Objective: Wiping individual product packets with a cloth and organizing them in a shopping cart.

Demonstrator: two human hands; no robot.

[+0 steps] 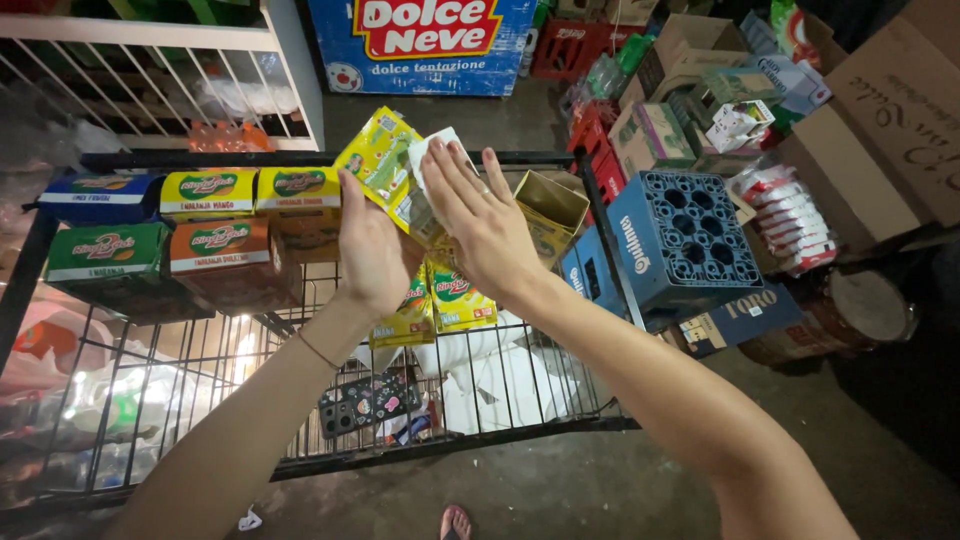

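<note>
My left hand (370, 250) and my right hand (478, 215) are raised together over a black wire shelf (500, 400). Between them they hold a bundle of yellow-green packs (385, 155), tilted, wrapped in clear film. The left palm presses the bundle's left side. The right hand lies flat over its right side with the fingers spread. More yellow packs (450, 300) stand on the shelf just below the hands. An open yellow carton (550, 210) sits right of my right hand.
Stacked boxes, blue, yellow, green and orange (215, 225), fill the shelf's left. A phone in a patterned case (370, 400) lies on the wire. A blue plastic crate (690, 235) and cardboard boxes (880, 130) crowd the floor at right. A white rack (160, 80) stands behind.
</note>
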